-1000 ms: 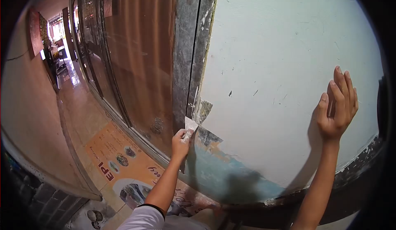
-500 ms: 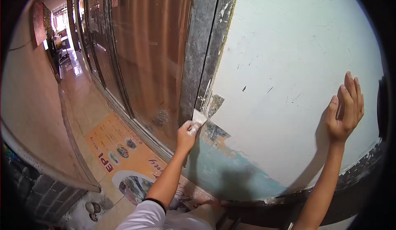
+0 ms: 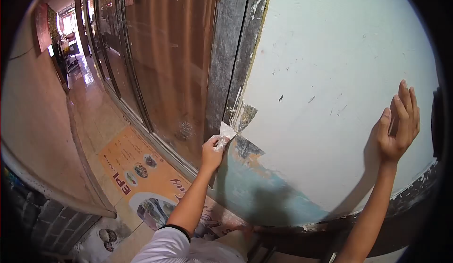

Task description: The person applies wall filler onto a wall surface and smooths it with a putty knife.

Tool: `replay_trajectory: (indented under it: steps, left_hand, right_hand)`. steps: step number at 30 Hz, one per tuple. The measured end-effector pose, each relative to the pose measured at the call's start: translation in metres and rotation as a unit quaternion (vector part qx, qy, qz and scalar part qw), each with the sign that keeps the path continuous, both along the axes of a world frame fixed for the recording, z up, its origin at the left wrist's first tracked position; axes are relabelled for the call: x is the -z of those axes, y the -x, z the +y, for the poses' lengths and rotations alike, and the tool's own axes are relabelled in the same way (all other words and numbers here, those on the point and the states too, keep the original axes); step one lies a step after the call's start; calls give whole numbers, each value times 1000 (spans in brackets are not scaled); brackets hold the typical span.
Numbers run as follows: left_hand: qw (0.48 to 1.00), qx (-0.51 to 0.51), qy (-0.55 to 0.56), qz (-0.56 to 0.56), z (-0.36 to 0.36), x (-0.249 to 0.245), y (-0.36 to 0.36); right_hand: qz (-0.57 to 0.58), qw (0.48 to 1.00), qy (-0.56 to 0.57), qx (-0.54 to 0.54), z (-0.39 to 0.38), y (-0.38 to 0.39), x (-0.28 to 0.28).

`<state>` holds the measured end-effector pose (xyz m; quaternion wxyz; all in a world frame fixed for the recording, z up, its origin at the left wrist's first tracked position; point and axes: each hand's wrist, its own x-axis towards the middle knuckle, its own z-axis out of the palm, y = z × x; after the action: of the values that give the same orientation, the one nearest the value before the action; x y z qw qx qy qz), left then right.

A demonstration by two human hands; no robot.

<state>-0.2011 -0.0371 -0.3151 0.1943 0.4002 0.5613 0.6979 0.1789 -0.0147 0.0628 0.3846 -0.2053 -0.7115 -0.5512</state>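
My left hand (image 3: 212,153) grips a small, whitish scraper (image 3: 226,131) smeared with white paste. The scraper's wide edge lies by the dark wooden frame (image 3: 230,50), where the frame meets the wall. Beside it, the pale wall (image 3: 330,41) has bare grey patches (image 3: 247,147) and a blue-green area (image 3: 283,197) lower down. Over at the right, my right hand (image 3: 400,126) is raised by the wall with its fingers extended and holds nothing. Its shadow falls on the wall; whether the palm touches the surface is hard to tell.
Left of the frame is a glass panel (image 3: 165,64) with a brown curtain behind it. An orange printed banner (image 3: 127,154) lies on the tiled floor. Farther left stand a low grey block wall (image 3: 59,223) and a corridor with furniture at its far end.
The scraper and my left hand have shifted very slightly up and left. My right hand appears slightly farther right, with its fingers still extended. The view has moved a little.
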Motion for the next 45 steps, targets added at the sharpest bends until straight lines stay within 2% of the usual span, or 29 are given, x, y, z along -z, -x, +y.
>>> replay_trajectory:
  steps: [4, 5, 8, 11, 14, 16, 18, 20, 21, 24, 26, 30, 33, 35, 38, 40, 41, 45]
  left_hand:
    - [999, 8, 23, -45, -1, 28, -1]
    - [1000, -14, 0, -17, 3, 32, -1]
    - [999, 17, -8, -45, -2, 12, 0]
    - [999, 7, 11, -41, -4, 2, -4]
    - [997, 30, -8, -67, -1, 9, -6]
    - [999, 9, -11, -37, 0, 6, -7]
    - [999, 9, 13, -51, -5, -6, -9]
    - [996, 28, 35, -80, -7, -19, -7]
    - [999, 13, 3, -53, -1, -16, -6]
    - [997, 22, -2, -75, -5, -11, -12]
    - [995, 29, 20, -89, -6, 1, -12]
    - [1000, 2, 25, -18, -8, -13, -6]
    - [997, 21, 5, -68, -7, -30, -8]
    - [997, 21, 10, -80, -3, -5, -7]
    - [994, 28, 26, -102, 0, -4, -7]
    - [998, 22, -7, -67, 2, -11, -2]
    - [996, 30, -11, -81, -4, -33, -6]
    - [999, 5, 0, -49, 0, -30, -5]
  right_hand:
    - [0, 1000, -3, 17, 0, -2, 0]
    - [-2, 1000, -7, 23, 0, -2, 0]
    - [-16, 1000, -4, 10, 0, -2, -4]
    - [-26, 1000, 9, -8, 1, -1, -4]
    - [-19, 1000, 14, -5, 4, -5, -2]
    - [-21, 1000, 12, -3, 5, -5, -2]
    - [-17, 1000, -4, 19, -1, -2, -4]
    - [-21, 1000, -4, -2, 0, -1, -5]
    - [-22, 1000, 1, -2, 0, 0, -3]
    - [-2, 999, 10, -31, 1, 2, -5]
    - [-15, 1000, -5, 9, -2, 1, -2]
    - [-16, 1000, 0, 3, -2, 2, -4]
    - [-17, 1000, -3, 3, -2, 2, -4]
    - [-13, 1000, 1, -1, -1, 2, -2]
    - [-25, 1000, -2, 2, -2, 0, -5]
    - [-22, 1000, -5, 9, -3, 2, -4]
    - [-17, 1000, -5, 10, -2, 1, -3]
    - [-19, 1000, -11, -2, -1, 1, -5]
